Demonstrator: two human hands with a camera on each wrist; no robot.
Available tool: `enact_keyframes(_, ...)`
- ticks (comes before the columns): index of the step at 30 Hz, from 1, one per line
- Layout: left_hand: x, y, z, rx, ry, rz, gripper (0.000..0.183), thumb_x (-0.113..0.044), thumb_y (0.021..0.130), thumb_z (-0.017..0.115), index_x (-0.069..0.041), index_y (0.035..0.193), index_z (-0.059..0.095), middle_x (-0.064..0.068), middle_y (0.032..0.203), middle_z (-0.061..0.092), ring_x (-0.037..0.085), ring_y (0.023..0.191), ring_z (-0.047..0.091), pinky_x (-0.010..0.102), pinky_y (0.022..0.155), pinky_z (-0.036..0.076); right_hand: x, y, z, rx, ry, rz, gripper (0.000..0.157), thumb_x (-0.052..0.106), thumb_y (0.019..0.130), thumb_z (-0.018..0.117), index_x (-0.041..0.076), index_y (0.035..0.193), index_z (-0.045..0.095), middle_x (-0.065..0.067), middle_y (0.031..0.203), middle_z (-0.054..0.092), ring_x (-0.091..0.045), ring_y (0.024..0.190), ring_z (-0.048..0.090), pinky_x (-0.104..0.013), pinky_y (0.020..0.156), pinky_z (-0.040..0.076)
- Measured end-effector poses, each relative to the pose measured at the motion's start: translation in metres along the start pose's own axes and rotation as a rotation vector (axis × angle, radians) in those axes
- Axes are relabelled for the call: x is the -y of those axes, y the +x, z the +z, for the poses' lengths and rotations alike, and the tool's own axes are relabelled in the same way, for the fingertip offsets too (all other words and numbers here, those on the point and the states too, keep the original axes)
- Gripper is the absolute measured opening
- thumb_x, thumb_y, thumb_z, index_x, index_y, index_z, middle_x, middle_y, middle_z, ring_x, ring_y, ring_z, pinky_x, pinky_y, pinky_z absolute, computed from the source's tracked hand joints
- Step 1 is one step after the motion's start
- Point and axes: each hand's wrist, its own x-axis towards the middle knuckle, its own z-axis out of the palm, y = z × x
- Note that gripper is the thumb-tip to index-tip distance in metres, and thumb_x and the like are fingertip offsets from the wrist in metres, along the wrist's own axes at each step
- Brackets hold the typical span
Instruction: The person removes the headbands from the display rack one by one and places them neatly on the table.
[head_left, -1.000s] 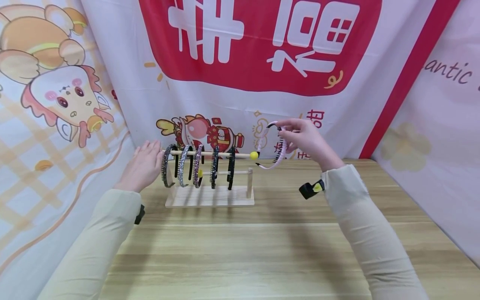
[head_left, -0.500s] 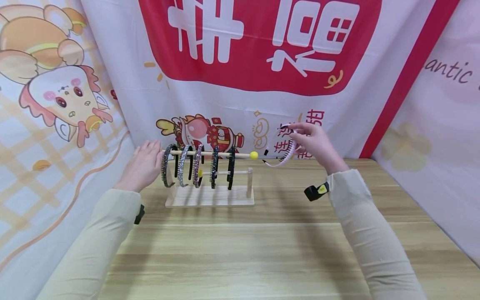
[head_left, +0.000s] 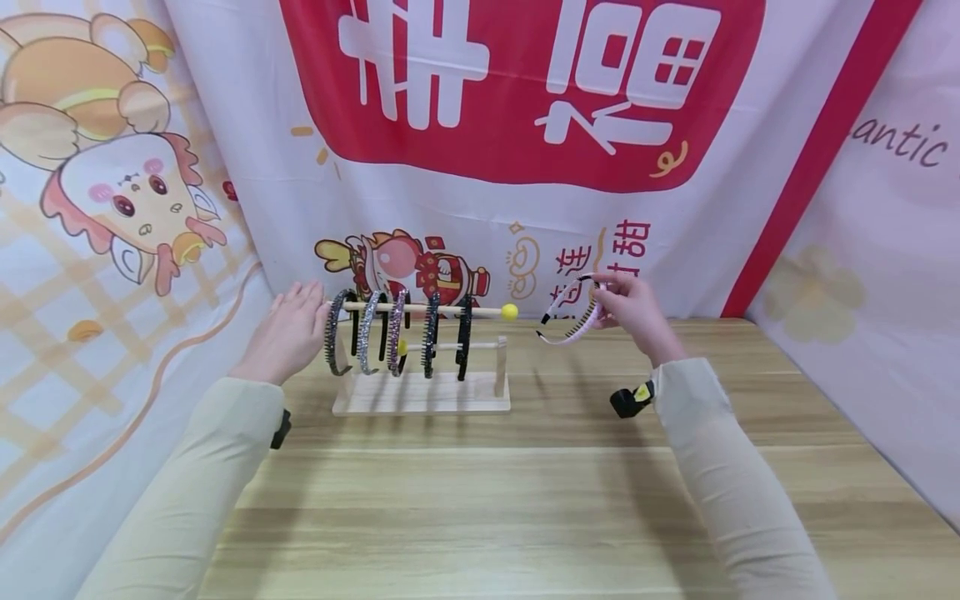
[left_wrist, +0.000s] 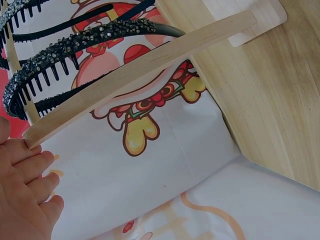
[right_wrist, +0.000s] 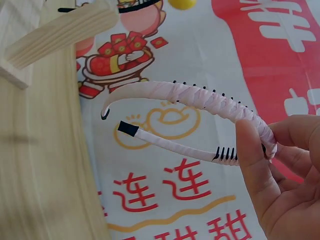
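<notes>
My right hand [head_left: 633, 312] pinches a pale pink headband [right_wrist: 200, 97] with black comb teeth between thumb and fingers, in the air right of the wooden rack [head_left: 420, 400]. Its two black-tipped ends point left, toward the rack. My left hand [head_left: 288, 333] lies with fingers extended against the rack's left end, fingertips at the top of the wooden upright [left_wrist: 140, 75] in the left wrist view. On the rack's upper rod hang several sparkly headbands: a dark one [head_left: 335, 333] nearest my left hand, then silver [head_left: 367, 333], pinkish [head_left: 396, 333] and black ones [head_left: 463, 337].
A yellow ball [head_left: 510, 312] caps the upper rod's right end, close to the pink headband. A lower rod [head_left: 480, 344] runs beneath it. The rack stands on a wood-grain table [head_left: 480, 500], with printed cloth [head_left: 525, 208] behind and at both sides.
My right hand has moved right and slightly down with the pink headband, away from the rod's yellow end. The left hand and the hung headbands stay put.
</notes>
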Motion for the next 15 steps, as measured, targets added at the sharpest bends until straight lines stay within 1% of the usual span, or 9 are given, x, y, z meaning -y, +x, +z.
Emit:
enact_keyframes(4,-0.001,0.0,0.0,0.002,0.0,0.001,0.055,-0.028,0.102,0.018,0.012,0.14,0.018,0.029,0.145,0.016,0.044,0.134,0.007,0.049,0.11,-0.002,-0.012,0.001,0.001,0.002,0.001,0.047,0.042,0.005,0.093,0.05,-0.001,0.134,0.042,-0.015,0.095,0.047,-0.015,0.069,0.058,-0.033,0.072,0.056)
enact_keyframes(7,-0.003,-0.001,-0.001,0.005,0.001,-0.002,0.056,-0.029,0.102,0.017,0.011,0.14,0.017,0.029,0.145,0.015,0.044,0.134,0.007,0.048,0.11,-0.002,-0.02,0.002,0.002,-0.007,0.003,0.074,0.043,0.005,0.093,0.051,0.0,0.134,0.042,-0.016,0.098,0.047,-0.016,0.071,0.058,-0.03,0.07,0.056)
enact_keyframes(9,-0.004,0.0,-0.001,0.006,0.001,-0.003,0.056,-0.029,0.102,0.017,0.011,0.14,0.017,0.029,0.145,0.016,0.044,0.134,0.007,0.048,0.11,-0.002,-0.026,0.003,0.002,-0.014,0.005,0.085,0.042,0.005,0.093,0.05,0.001,0.134,0.042,-0.016,0.098,0.047,-0.016,0.072,0.058,-0.03,0.071,0.056)
enact_keyframes(15,-0.004,0.0,-0.001,-0.003,0.002,0.005,0.055,-0.028,0.102,0.017,0.011,0.14,0.019,0.03,0.145,0.017,0.044,0.133,0.008,0.049,0.11,-0.002,-0.04,0.004,0.006,-0.014,0.033,0.076,0.041,0.002,0.092,0.048,-0.001,0.133,0.044,-0.022,0.102,0.046,-0.016,0.071,0.058,-0.03,0.069,0.056)
